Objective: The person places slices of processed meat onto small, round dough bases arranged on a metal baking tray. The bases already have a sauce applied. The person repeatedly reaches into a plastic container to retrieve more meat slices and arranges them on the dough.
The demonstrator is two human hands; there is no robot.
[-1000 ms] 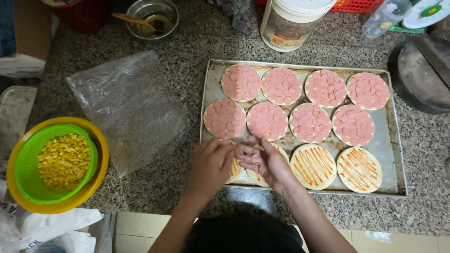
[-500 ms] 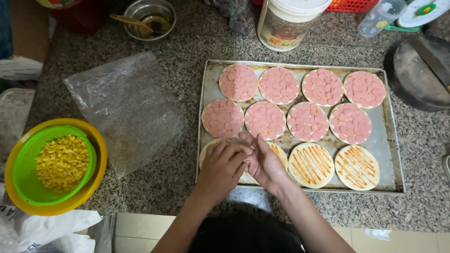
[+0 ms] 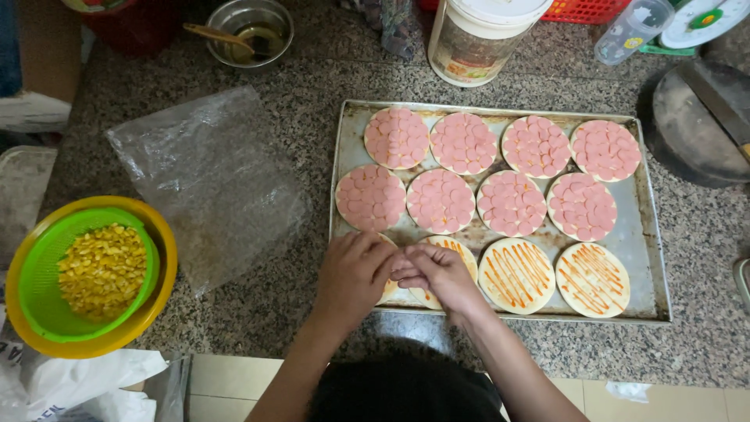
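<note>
Head view, looking straight down: at the bottom middle of the frame both forearms reach up from the person's dark hair to a metal baking tray point(image 3: 655, 234) on a speckled stone counter point(image 3: 258, 101). The left hand point(image 3: 353, 273) lies palm down with its fingers curled over the lower left corner of the tray, covering most of a round dough base point(image 3: 388, 290); whether it grips anything I cannot tell. The right hand point(image 3: 434, 273) is just beside it, fingertips pinched together and touching the left fingers above a second sauced base point(image 3: 451, 248); any piece between them is hidden. Right of the hands, in the tray's bottom row, sit two more bases with orange sauce stripes point(image 3: 516, 275) and point(image 3: 592, 279). Above them, two rows of four rounds covered in pink sausage slices point(image 3: 441, 201) fill the rest of the tray.

Left of the tray lies a crumpled clear plastic bag point(image 3: 207, 184). At the lower left edge, a green strainer of yellow corn kernels point(image 3: 101, 270) sits inside a yellow bowl point(image 3: 160, 234). Along the top of the frame stand a small metal bowl with a spoon point(image 3: 248, 31), a white plastic tub point(image 3: 484, 39) and, at the right edge, a dark round pan point(image 3: 691, 125).
</note>
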